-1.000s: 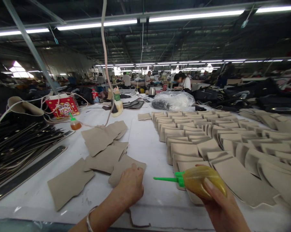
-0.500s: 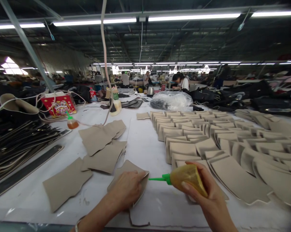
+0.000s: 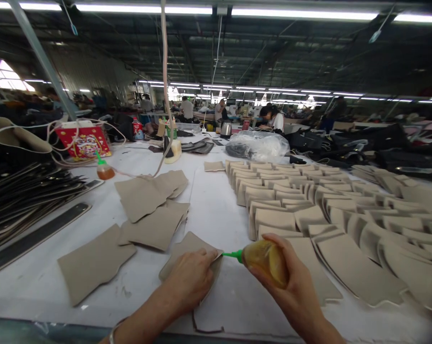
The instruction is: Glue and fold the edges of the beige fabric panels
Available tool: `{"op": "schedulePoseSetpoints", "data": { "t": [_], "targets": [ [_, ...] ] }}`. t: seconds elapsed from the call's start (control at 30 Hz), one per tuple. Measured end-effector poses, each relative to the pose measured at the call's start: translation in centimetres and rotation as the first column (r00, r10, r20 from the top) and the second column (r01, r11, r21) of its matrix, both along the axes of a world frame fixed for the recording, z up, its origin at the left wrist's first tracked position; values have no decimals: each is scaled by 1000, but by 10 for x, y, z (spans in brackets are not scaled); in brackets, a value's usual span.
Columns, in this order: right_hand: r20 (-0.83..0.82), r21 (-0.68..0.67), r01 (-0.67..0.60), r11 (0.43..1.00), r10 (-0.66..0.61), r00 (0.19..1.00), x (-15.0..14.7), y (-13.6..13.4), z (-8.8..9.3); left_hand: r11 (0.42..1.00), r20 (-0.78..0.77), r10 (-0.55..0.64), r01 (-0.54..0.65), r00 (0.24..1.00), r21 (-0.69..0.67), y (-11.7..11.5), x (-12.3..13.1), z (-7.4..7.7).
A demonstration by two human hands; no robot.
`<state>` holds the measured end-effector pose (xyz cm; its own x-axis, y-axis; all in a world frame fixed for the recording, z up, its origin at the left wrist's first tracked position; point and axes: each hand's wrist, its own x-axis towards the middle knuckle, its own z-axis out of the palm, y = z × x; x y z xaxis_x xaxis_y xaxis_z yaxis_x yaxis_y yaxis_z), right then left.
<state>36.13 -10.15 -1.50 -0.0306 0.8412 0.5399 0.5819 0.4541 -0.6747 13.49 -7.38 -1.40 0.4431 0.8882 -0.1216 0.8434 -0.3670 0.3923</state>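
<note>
My left hand (image 3: pixel 190 278) lies palm down on a beige cut piece (image 3: pixel 187 248) near the front of the white table (image 3: pixel 216 210), fingers pressed together on it. My right hand (image 3: pixel 291 286) grips a yellowish squeeze bottle (image 3: pixel 264 258) with a green nozzle. The nozzle tip touches the right edge of that piece, beside my left fingertips. To the left lie more loose beige pieces (image 3: pixel 147 205).
Rows of overlapping beige pieces (image 3: pixel 327 210) fill the right half of the table. A stack of dark strips (image 3: pixel 26 196) sits at the left. A second small bottle (image 3: pixel 103 169), a red box (image 3: pixel 83 141), a hanging hose (image 3: pixel 165 71) and a plastic bag (image 3: pixel 257 145) stand farther back. People work in the distance.
My right hand has brought the bottle leftward until its nozzle reaches the piece under my left hand. The left hand has stayed on that piece, which has shifted slightly.
</note>
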Motion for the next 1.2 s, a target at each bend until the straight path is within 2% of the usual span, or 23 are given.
{"op": "schedulePoseSetpoints", "data": {
  "t": [0.13, 0.3, 0.57, 0.7, 1.0, 1.1, 1.2],
  "targets": [
    [68, 21, -23, 1000, 21, 997, 0, -4, 1, 1000, 61, -11, 11, 998, -3, 0, -2, -5],
    [60, 47, 12, 999, -15, 998, -1, -3, 0, 1000, 85, -18, 19, 996, -12, 0, -3, -7],
    [-91, -137, 48, 989, -61, 994, 3, -1, -6, 1000, 19, -13, 13, 1000, 7, -3, 1, -8],
    [-119, -124, 72, 990, -87, 989, 5, 0, -8, 1000, 1, -9, 9, 1000, 8, -4, 2, -8],
    [-155, -156, 33, 987, -57, 986, 7, 2, -8, 1000, -1, -17, 17, 1000, 24, -5, 2, -11],
    [-129, -118, 61, 991, -76, 989, 6, 2, -9, 999, 5, -19, 19, 1000, 25, -5, 1, -12],
    [-121, -145, 24, 989, -42, 992, 5, 0, -8, 999, 0, -21, 21, 1000, 31, -6, 1, -12]
  ]
}}
